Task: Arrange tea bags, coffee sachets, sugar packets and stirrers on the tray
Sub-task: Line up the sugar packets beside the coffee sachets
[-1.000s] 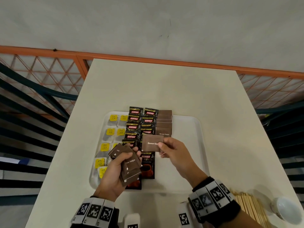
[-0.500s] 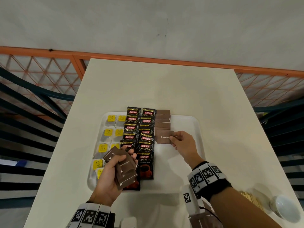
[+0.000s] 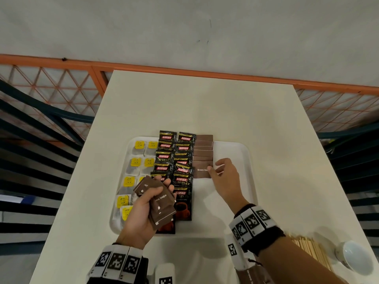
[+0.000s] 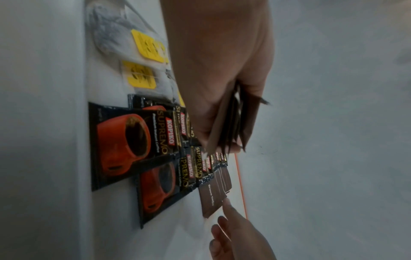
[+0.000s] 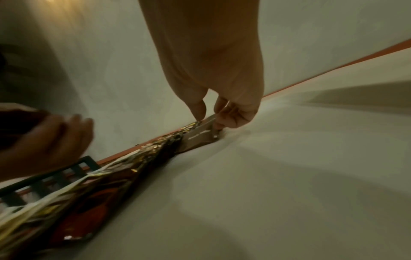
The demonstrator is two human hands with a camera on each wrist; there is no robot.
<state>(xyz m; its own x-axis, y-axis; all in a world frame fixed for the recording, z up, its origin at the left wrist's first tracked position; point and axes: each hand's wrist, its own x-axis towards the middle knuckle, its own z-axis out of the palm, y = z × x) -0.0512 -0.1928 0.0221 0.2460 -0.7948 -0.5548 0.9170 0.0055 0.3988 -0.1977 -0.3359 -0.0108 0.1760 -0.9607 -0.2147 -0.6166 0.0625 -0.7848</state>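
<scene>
A white tray [image 3: 233, 148] holds tea bags [image 3: 136, 161] with yellow tags on its left and two columns of black coffee sachets [image 3: 181, 181] in the middle. An overlapping column of brown sugar packets [image 3: 204, 148] lies just right of the sachets. My right hand [image 3: 214, 168] pinches the right edge of the nearest brown sugar packet [image 3: 200, 171], which lies flat at the column's near end [image 5: 200, 137]. My left hand [image 3: 162, 187] hovers over the tray's near left and grips a fanned stack of brown sugar packets [image 3: 162, 203], seen edge-on in the left wrist view [image 4: 233, 121].
Wooden stirrers [image 3: 309, 249] lie on the cream table at the near right, beside a white cup [image 3: 354, 257]. The tray's right part [image 3: 231, 191] is bare. An orange railing [image 3: 61, 64] runs behind the table.
My right hand carried one brown sugar packet from beside the left hand's stack away to the right and set it down at the column's near end. The left hand stayed put.
</scene>
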